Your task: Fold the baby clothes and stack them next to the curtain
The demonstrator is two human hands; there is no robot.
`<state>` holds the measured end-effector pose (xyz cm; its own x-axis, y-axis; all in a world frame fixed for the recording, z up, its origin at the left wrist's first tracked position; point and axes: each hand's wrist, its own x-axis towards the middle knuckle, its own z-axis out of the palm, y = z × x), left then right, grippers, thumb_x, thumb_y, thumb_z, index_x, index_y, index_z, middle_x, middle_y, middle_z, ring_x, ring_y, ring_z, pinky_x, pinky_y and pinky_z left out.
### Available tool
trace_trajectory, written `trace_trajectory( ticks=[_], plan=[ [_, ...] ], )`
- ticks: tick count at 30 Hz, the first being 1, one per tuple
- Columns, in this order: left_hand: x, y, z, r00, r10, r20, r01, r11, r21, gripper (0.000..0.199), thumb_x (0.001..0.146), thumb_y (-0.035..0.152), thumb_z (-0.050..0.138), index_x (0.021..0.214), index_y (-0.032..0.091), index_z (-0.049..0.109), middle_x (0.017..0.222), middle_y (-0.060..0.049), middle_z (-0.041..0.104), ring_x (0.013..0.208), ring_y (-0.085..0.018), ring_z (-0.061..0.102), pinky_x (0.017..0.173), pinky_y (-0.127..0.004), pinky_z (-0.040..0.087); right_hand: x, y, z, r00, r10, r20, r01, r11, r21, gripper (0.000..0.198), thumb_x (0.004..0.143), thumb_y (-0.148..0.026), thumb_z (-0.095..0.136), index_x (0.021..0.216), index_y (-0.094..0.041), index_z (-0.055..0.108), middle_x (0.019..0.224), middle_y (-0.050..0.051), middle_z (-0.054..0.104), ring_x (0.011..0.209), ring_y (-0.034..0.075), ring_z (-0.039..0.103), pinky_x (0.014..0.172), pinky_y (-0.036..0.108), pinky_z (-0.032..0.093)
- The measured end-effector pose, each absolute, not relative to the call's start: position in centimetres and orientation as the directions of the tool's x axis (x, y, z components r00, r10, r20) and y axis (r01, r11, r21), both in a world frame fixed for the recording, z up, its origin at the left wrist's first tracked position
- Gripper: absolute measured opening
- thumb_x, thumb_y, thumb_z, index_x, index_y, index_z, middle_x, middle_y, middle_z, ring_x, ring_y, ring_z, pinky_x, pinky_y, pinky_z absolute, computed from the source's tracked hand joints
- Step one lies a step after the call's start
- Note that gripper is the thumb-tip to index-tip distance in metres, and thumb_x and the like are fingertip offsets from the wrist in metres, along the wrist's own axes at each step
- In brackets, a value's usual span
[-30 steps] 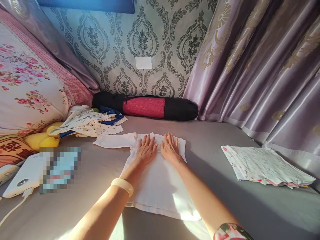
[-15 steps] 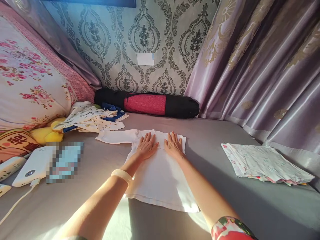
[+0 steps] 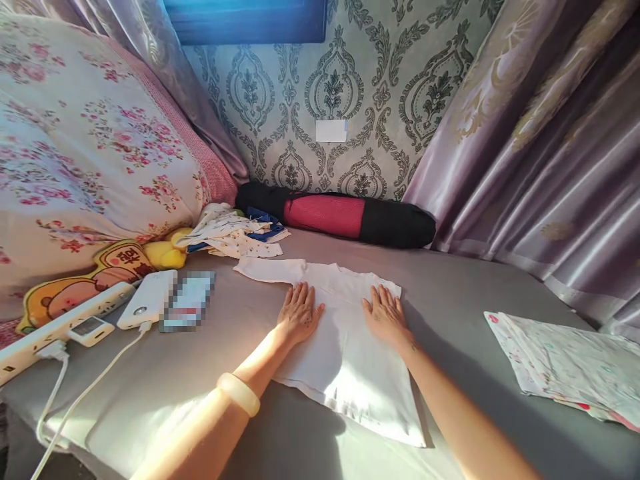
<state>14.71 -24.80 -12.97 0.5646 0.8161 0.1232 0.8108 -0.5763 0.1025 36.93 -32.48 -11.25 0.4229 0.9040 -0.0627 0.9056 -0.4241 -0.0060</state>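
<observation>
A small white shirt [image 3: 345, 360] lies on the grey sheet with one sleeve stretched out to the left. No sleeve sticks out on its right side. My left hand [image 3: 300, 312] rests palm down on the shirt's left edge, just below that sleeve, its fingers stretched out. On the upper right part of the shirt my right hand [image 3: 386, 313] lies flat, fingers slightly spread. Neither hand grips the cloth. A pale bangle [image 3: 239, 394] circles my left forearm.
Folded patterned clothes [image 3: 570, 363] lie at the right, and a loose clothes pile [image 3: 230, 230] at the back left. A black and red roll bag [image 3: 325, 217] lies along the wall. A power bank [image 3: 149, 300], a blurred phone-like item [image 3: 189, 301] and a power strip [image 3: 70, 327] are on the left.
The view has swung left, so things appear further right. My hands have moved apart and down over the shirt, the left to its left edge, the right toward its right edge.
</observation>
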Motion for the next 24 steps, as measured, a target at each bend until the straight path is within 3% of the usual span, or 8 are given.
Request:
trace_trajectory(
  ticks=[4, 11, 17, 24],
  plan=[
    [14.6, -24.9, -13.3, 0.579, 0.795, 0.182, 0.794, -0.6, 0.097, 0.065, 0.099, 0.048, 0.021, 0.147, 0.008, 0.039, 0.155, -0.018, 0.034, 0.146, -0.03, 0.025, 0.119, -0.049, 0.019, 35.5, -31.2, -9.8, 0.406, 0.91, -0.083, 0.911, -0.41, -0.035, 0.059, 0.1, -0.036, 0.02, 0.152, -0.01, 0.028, 0.161, 0.015, 0.019, 0.148, 0.025, 0.015, 0.119, 0.047, 0.007],
    [14.5, -24.9, -13.5, 0.585, 0.778, 0.229, 0.784, -0.615, 0.089, 0.063, 0.1, 0.046, 0.02, 0.145, 0.008, 0.042, 0.152, -0.018, 0.038, 0.144, -0.031, 0.029, 0.117, -0.051, 0.023, 30.6, -25.5, -9.6, 0.167, 0.986, -0.031, 0.971, -0.17, -0.17, 0.059, 0.1, -0.034, 0.017, 0.154, -0.009, 0.021, 0.162, 0.01, 0.013, 0.15, 0.021, 0.009, 0.12, 0.046, 0.005],
    [14.7, -24.9, -13.3, 0.579, 0.788, 0.21, 0.79, -0.606, 0.097, 0.063, 0.099, 0.045, 0.022, 0.146, 0.007, 0.041, 0.152, -0.019, 0.037, 0.144, -0.033, 0.029, 0.117, -0.052, 0.024, 29.7, -21.7, -10.8, 0.208, 0.978, -0.018, 0.953, -0.207, -0.22, 0.062, 0.1, -0.036, 0.015, 0.153, -0.005, 0.024, 0.161, 0.012, 0.018, 0.149, 0.023, 0.013, 0.119, 0.044, 0.009],
    [14.8, -25.1, -12.9, 0.566, 0.804, 0.183, 0.795, -0.591, 0.138, 0.061, 0.098, 0.043, 0.024, 0.146, 0.009, 0.04, 0.153, -0.019, 0.036, 0.144, -0.033, 0.028, 0.116, -0.054, 0.022, 29.7, -21.4, -12.3, 0.226, 0.973, 0.041, 0.959, -0.215, -0.186, 0.061, 0.1, -0.035, 0.016, 0.152, -0.005, 0.027, 0.161, 0.011, 0.02, 0.148, 0.022, 0.014, 0.119, 0.043, 0.008]
  ],
)
